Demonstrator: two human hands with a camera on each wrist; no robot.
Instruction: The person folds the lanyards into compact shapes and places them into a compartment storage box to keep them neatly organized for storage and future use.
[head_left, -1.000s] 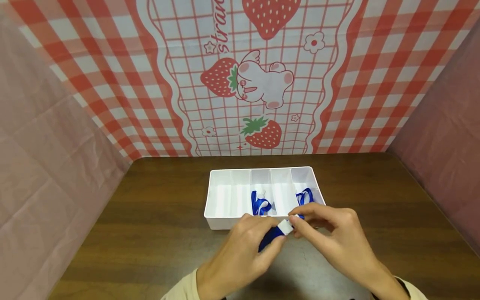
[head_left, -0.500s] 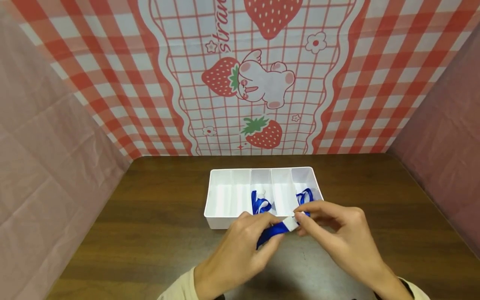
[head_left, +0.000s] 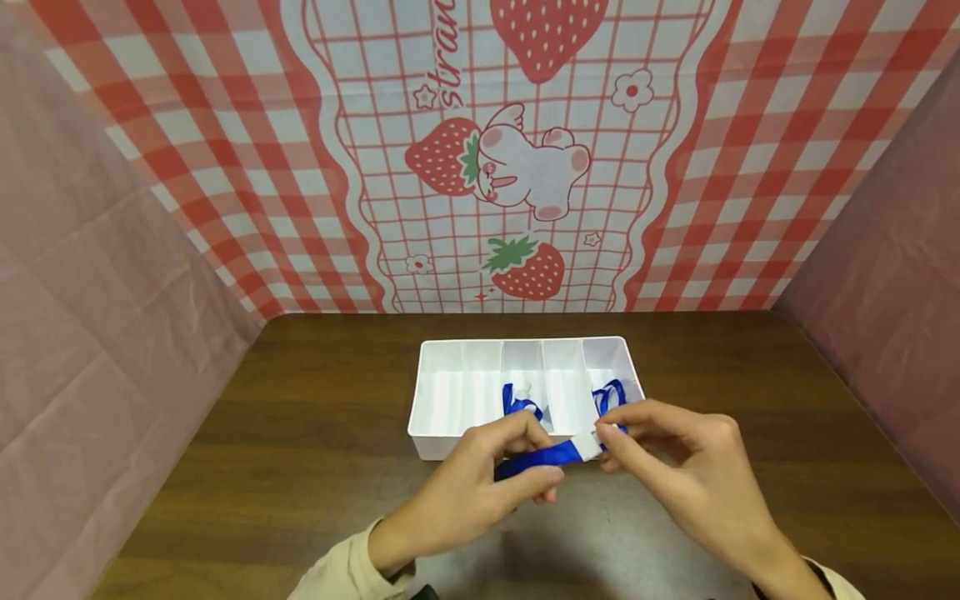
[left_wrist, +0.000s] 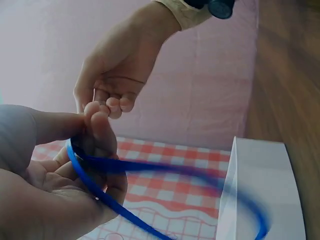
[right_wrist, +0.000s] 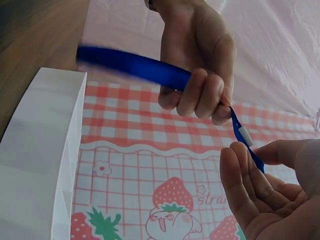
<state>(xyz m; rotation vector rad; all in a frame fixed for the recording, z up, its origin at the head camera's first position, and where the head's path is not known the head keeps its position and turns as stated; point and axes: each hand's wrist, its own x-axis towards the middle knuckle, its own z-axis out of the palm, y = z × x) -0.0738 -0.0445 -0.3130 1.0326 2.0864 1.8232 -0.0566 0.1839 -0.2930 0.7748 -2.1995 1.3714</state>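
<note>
Stretched between both hands is a blue lanyard with a white fitting on its strap. My left hand grips the strap between thumb and fingers, left of the fitting. On the other side, my right hand pinches the strap's end close to the fitting. In the right wrist view the white fitting shows in the gap between the hands. From my left hand, a long loop of the lanyard hangs in the left wrist view, partly blurred. Fingers hide the gripped parts.
Just behind the hands stands a white divided tray on the brown wooden table. Its middle compartment holds a blue lanyard; another blue lanyard lies in the rightmost one. A strawberry-print cloth hangs at the back.
My left hand has shifted left, and more blue strap shows between its thumb and fingers. The right hand has moved slightly right with the lanyard's end and white fitting.
</note>
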